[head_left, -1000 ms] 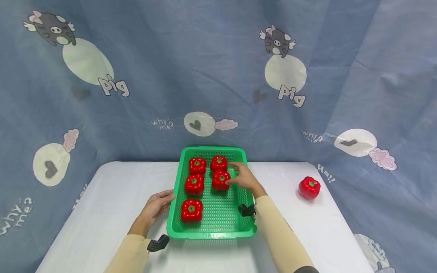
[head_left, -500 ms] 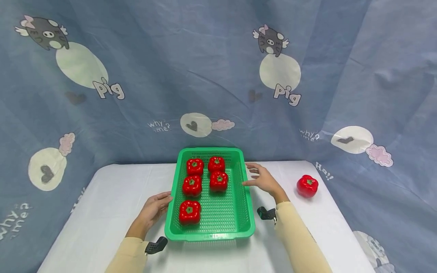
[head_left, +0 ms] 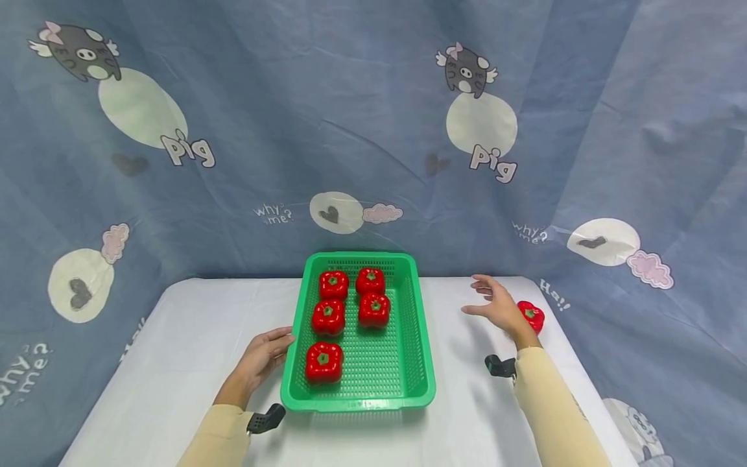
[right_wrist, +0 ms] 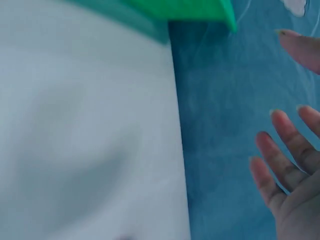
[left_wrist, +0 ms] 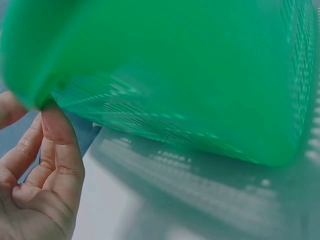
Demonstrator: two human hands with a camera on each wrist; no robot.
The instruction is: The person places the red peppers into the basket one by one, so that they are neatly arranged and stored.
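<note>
My left hand (head_left: 264, 355) is at the left side of a green perforated plastic basket (head_left: 427, 353); in the left wrist view its thumb and fingertips grip the basket's rim (left_wrist: 42, 92). Inside the basket lie red bell peppers, stems up: three down the left side, the nearest pepper (head_left: 323, 363) set apart, and two on the right, such as this front one (head_left: 373, 310). My right hand (head_left: 503, 311) hovers over the table right of the basket, fingers spread and holding nothing. Another red bell pepper (head_left: 533, 316) sits beyond it on the right, partly hidden by the hand.
A white-covered table (head_left: 198, 337) carries the basket and the lone pepper. A blue cloth (head_left: 373, 130) with pig prints hangs right behind the far table edge. Black wrist cameras are strapped to both forearms.
My right hand has left the pepper in the basket's right column, lifted out over the rim and moved right toward the lone pepper. The left hand has stayed at the basket.
</note>
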